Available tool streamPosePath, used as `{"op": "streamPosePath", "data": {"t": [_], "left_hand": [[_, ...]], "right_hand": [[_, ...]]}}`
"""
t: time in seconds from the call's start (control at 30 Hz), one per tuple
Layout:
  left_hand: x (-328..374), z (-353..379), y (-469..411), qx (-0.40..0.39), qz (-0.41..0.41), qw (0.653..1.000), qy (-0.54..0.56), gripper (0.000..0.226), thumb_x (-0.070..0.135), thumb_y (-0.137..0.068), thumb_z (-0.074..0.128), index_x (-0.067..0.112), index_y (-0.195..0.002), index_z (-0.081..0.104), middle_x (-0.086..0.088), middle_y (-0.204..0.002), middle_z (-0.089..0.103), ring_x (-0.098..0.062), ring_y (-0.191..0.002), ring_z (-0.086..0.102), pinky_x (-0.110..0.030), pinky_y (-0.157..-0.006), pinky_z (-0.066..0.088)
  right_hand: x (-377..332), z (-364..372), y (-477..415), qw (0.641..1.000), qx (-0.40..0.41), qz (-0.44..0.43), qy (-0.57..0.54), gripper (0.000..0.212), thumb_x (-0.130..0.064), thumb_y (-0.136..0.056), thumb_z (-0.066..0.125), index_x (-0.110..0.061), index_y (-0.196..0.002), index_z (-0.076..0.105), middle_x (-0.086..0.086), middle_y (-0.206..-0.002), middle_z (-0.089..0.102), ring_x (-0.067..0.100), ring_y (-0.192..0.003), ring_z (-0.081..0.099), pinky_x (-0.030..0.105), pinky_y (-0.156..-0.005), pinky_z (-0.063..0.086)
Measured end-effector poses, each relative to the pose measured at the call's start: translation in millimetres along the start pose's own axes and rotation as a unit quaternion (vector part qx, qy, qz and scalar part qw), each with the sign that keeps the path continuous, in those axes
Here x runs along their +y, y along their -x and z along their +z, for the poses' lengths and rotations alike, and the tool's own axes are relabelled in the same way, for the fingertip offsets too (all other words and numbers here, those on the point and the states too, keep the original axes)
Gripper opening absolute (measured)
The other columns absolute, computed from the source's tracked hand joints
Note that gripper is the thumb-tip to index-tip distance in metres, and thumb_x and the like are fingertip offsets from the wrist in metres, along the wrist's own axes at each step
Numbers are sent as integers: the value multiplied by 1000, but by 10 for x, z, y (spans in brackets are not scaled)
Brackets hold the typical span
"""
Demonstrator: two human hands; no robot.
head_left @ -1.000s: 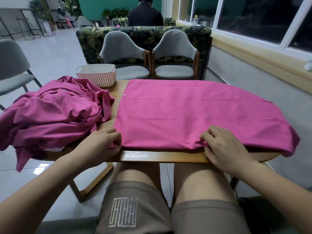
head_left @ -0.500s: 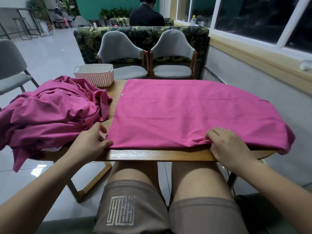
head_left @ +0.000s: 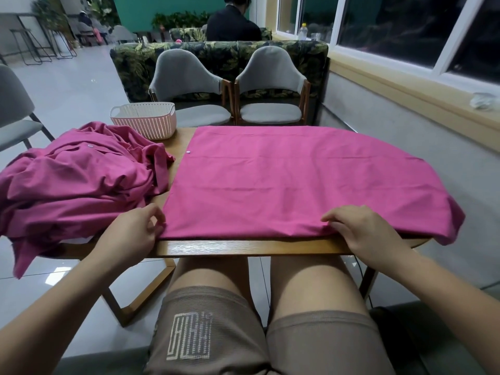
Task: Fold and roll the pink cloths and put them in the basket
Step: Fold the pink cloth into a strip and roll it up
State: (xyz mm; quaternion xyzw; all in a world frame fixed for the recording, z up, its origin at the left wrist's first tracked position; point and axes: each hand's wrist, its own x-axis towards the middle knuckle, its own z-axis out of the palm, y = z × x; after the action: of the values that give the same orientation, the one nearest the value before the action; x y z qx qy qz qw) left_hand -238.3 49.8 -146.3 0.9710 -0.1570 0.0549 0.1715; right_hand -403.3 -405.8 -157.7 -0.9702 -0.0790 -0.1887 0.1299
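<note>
A flat pink cloth [head_left: 292,180] lies spread over the wooden table [head_left: 243,247], its right end hanging off the edge. My left hand [head_left: 132,234] pinches the cloth's near left corner. Further right, my right hand [head_left: 362,231] grips the near edge, fingers curled over the hem. A heap of crumpled pink cloths [head_left: 73,180] sits on the left end of the table and droops over its side. The pale pink slotted basket [head_left: 144,123] stands at the far left corner, behind the heap; nothing shows inside it.
Two grey chairs [head_left: 189,87] stand across the table, in front of a leaf-patterned sofa back. Another grey chair [head_left: 13,115] is at the far left. A wall with a window ledge [head_left: 405,90] runs along the right. A person sits far behind.
My left hand slid left along the near edge and now pinches the corner. The cloth's near left corner was drawn out flatter. My right hand stayed on the near edge.
</note>
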Motion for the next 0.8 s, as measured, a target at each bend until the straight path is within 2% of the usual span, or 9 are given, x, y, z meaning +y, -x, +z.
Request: {"op": "streamPosePath", "data": {"t": [0.1,0.17,0.23,0.33,0.47,0.53,0.6,0.67,0.8], "left_hand": [[17,11,-18,2,4,1000,4,19,22,-94,72,35,-89,59,3,-86,63,-15,-71,61,-35,-61,45],[36,9,-19,-11,1,999,40,16,28,-93,74,33,-96,60,4,-84,65,-15,-71,65,-35,-62,48],[50,-7,-5,-22,-9,997,68,23,35,-90,79,34,-103,59,6,-87,68,-14,-75,67,-33,-63,48],[45,-41,57,-33,-24,990,138,28,36,-86,85,35,-105,63,9,-87,72,-5,-72,66,-20,-58,46],[14,-102,138,-68,18,972,226,35,24,-84,88,36,-111,68,12,-94,75,-2,-75,68,-12,-61,49],[-23,-126,136,-67,43,966,245,38,19,-87,85,38,-116,68,9,-97,75,-10,-78,70,-20,-68,55],[-45,-143,119,-52,45,957,282,37,18,-91,81,37,-120,68,2,-98,74,-21,-77,72,-36,-71,61],[-68,-159,102,-29,37,948,316,32,19,-94,77,35,-121,69,-2,-96,70,-27,-75,68,-48,-72,60],[-104,-251,81,-23,50,942,331,26,22,-98,72,30,-123,68,-16,-93,60,-30,-76,55,-40,-75,46]], "right_hand": [[43,20,6,998,15,-7,68,22,-10,-98,66,-21,-117,69,-7,-103,71,19,-96,63,41,-81,46],[44,40,9,995,21,-9,97,24,-12,-98,65,-19,-121,67,-5,-105,69,21,-96,61,43,-81,46],[27,45,16,997,20,-11,75,20,-14,-100,62,-20,-119,65,-5,-107,67,21,-97,61,42,-81,46],[-16,26,43,997,33,-24,72,19,-9,-95,65,-18,-113,66,-4,-105,62,19,-93,57,36,-79,41],[-169,73,41,997,22,-54,52,10,-21,-95,71,-23,-103,66,-8,-103,56,19,-93,53,40,-81,40],[-247,159,6,996,8,-69,50,9,-27,-96,71,-24,-104,67,-8,-103,56,19,-95,53,40,-83,41],[-278,230,-51,995,15,-75,60,7,-29,-99,69,-23,-102,69,-7,-103,57,20,-96,53,38,-85,39],[-298,274,-119,994,26,-71,77,9,-30,-101,66,-21,-99,69,-6,-104,59,21,-98,52,38,-86,37],[-379,243,-197,992,37,-71,93,11,-24,-104,55,-20,-95,59,-4,-106,54,23,-98,48,41,-86,37]]}}
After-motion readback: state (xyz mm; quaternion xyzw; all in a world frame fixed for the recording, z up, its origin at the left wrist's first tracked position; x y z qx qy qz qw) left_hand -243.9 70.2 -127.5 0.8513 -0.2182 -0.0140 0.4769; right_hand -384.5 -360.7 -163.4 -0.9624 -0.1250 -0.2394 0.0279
